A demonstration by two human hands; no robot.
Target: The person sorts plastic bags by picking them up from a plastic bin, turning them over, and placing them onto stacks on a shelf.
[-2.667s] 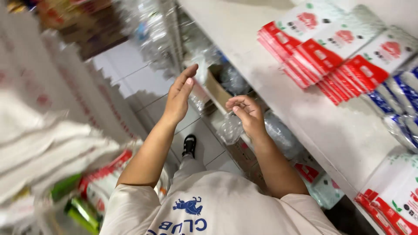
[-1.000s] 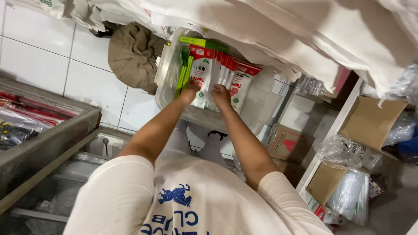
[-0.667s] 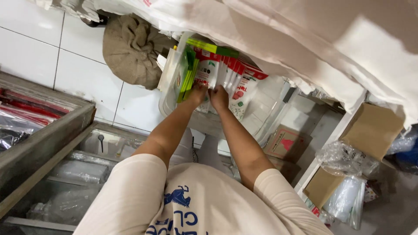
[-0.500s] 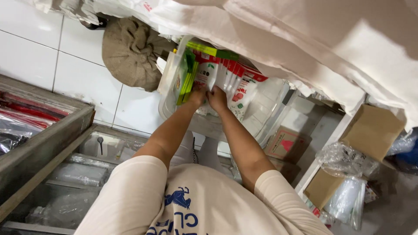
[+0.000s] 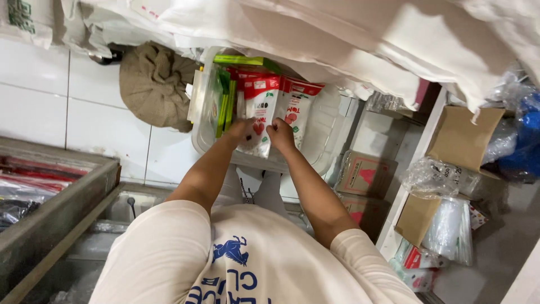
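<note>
My hands are sitting slightly lower now: left hand (image 5: 241, 128) and right hand (image 5: 279, 133) are pinching a red-and-white packet (image 5: 260, 115) inside the clear bin (image 5: 326, 141); white sacks (image 5: 315, 39) are overhanging, probably hiding its back.

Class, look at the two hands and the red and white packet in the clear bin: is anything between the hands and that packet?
Nothing visible. The left hand and right hand are both already on the red and white packet, which stands upright in the clear bin. Green packets stand to one side, not between.
</note>
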